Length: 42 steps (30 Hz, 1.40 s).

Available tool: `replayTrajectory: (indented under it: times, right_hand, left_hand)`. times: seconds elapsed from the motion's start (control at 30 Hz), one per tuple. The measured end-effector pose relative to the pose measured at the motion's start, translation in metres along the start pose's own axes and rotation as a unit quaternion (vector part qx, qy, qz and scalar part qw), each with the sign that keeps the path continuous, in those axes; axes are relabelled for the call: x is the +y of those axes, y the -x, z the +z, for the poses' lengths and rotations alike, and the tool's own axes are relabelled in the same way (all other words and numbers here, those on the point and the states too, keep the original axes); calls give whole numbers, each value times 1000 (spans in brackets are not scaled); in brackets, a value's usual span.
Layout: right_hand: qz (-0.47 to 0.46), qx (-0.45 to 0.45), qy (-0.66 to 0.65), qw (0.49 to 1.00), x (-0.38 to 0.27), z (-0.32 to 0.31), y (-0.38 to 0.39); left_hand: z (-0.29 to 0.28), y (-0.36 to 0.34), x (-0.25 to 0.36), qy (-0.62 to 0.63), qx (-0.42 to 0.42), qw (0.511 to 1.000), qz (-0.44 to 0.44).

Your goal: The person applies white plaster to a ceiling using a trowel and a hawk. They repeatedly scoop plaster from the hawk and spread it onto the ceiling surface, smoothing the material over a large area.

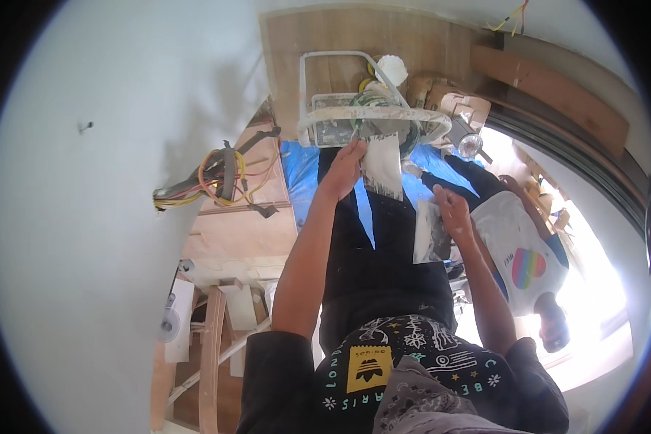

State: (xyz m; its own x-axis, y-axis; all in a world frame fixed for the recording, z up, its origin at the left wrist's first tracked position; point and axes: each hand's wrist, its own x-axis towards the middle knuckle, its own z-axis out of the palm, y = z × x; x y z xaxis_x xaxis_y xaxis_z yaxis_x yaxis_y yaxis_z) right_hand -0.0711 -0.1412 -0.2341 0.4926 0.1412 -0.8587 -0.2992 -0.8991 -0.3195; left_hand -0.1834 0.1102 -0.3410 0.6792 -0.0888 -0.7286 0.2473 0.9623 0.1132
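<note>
My left hand is closed on a wide putty knife, its blade coated with white filler. To its right, my right hand grips a second wide scraper, whose flat blade points down and left with grey smears on it. The two blades are apart. Just beyond my left hand is the spattered pale top rail of a stepladder. A filler-stained container shows partly behind that rail; its contents are hard to make out.
A white wall fills the left side, with a bundle of loose wires sticking out. Blue sheeting covers part of the floor. Another person in a white shirt is at the right, near a work lamp. Wooden boards stand lower left.
</note>
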Motion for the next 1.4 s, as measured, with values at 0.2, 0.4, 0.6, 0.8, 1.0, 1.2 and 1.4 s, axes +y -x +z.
replayTrajectory:
  times: [0.2,0.4,0.6,0.8,1.0,1.2,1.4]
  right_hand:
    - [50,-224,-313,922,-56,-39,60]
    - [-74,-159,-481,859,-86,-69,84]
    - [-230,-47,-508,829,-177,-108,149]
    - [-431,34,-329,839,-275,-109,240]
    - [-478,65,-359,799,-312,-116,282]
    - [-522,95,-356,769,-337,-134,311]
    - [-570,105,-359,731,-352,-146,339]
  left_hand:
    - [60,68,36,62,-5,996,58]
    - [171,153,92,124,-19,955,268]
    - [245,221,132,116,-36,883,453]
    - [323,284,131,-16,-25,813,582]
    - [358,330,127,-169,-77,756,628]
    - [366,366,133,-308,-76,713,625]
    - [370,393,128,-323,-99,730,594]
